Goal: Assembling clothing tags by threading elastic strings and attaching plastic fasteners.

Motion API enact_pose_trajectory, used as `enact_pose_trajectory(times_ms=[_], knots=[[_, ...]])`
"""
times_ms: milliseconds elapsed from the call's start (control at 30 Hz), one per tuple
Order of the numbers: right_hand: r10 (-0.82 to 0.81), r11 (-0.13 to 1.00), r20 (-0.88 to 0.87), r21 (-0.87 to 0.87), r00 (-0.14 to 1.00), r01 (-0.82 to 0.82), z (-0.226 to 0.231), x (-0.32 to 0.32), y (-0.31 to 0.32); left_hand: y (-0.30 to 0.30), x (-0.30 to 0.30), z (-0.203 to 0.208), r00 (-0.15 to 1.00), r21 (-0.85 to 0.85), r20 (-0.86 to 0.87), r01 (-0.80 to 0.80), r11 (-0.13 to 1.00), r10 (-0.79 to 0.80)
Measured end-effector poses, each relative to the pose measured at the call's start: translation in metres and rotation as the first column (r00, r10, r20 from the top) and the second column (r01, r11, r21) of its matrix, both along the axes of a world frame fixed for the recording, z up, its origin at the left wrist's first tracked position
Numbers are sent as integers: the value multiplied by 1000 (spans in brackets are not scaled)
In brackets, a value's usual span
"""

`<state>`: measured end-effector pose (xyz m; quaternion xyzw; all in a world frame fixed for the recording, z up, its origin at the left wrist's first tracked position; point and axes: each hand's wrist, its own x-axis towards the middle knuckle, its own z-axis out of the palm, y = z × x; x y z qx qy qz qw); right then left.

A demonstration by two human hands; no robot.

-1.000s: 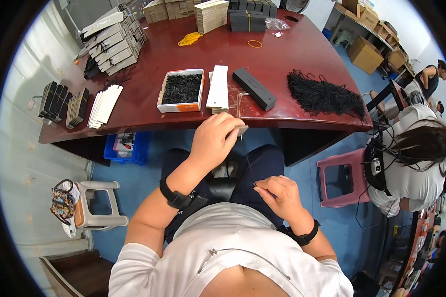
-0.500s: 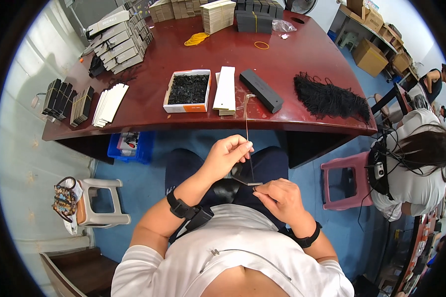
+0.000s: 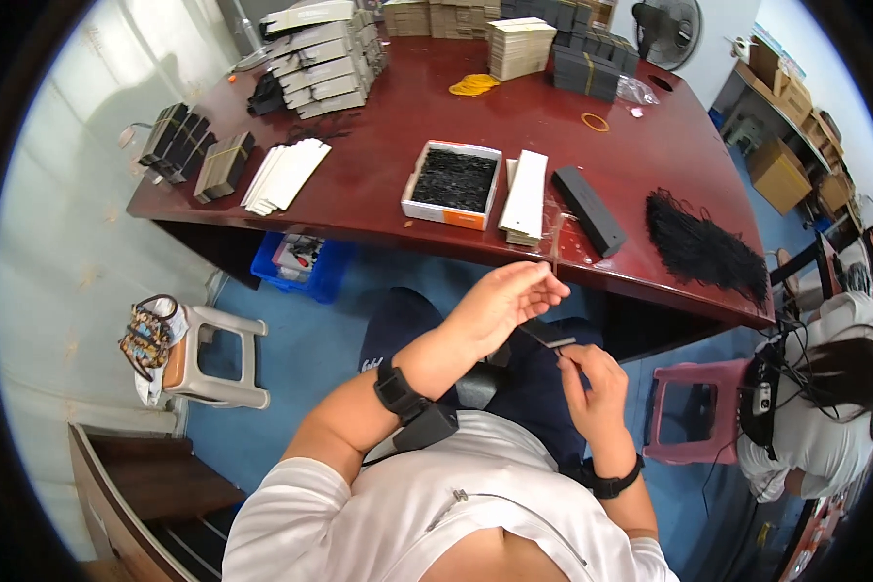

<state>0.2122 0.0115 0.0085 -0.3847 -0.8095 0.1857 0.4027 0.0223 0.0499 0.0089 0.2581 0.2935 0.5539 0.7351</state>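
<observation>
My left hand (image 3: 504, 303) is raised over my lap, its fingertips pinched on a thin dark string (image 3: 554, 254) that runs up toward the table edge. My right hand (image 3: 592, 383) is lower and to the right, gripping a small flat black tag (image 3: 549, 335) by one end. The two hands are close together, just in front of the dark red table (image 3: 378, 184). On the table straight ahead lie an open white box of black pieces (image 3: 453, 181), a stack of white cards (image 3: 526, 195) and a long black box (image 3: 589, 210).
A heap of black strings (image 3: 703, 247) lies at the table's right end. Stacks of cards and boxes (image 3: 320, 53) line the far side. A blue crate (image 3: 299, 262) sits under the table, a white stool (image 3: 213, 354) at my left, a pink stool (image 3: 689, 417) and another person (image 3: 824, 407) at my right.
My left hand came back from the table edge to my lap, drawing a string with it. My right hand rose to meet it with the black tag.
</observation>
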Motion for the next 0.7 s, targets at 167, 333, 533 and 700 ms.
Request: enact_pose_trajectory(times_ms=[167, 333, 533, 700], knots=[[4, 999, 4, 54, 1000, -4, 3, -2, 5, -14, -16, -3, 980, 60, 133, 142, 988, -149], [-64, 972, 33, 227, 997, 55, 21, 2, -5, -29, -18, 0, 938, 107, -138, 334, 936, -319], [2, 951, 3, 309, 1000, -3, 22, -2, -1, -36, -4, 16, 862, 85, -311, 445, 891, -401], [35, 976, -55, 214, 998, -22, 20, 1, -1, -40, -4, 19, 847, 137, -404, 430, 892, -346]])
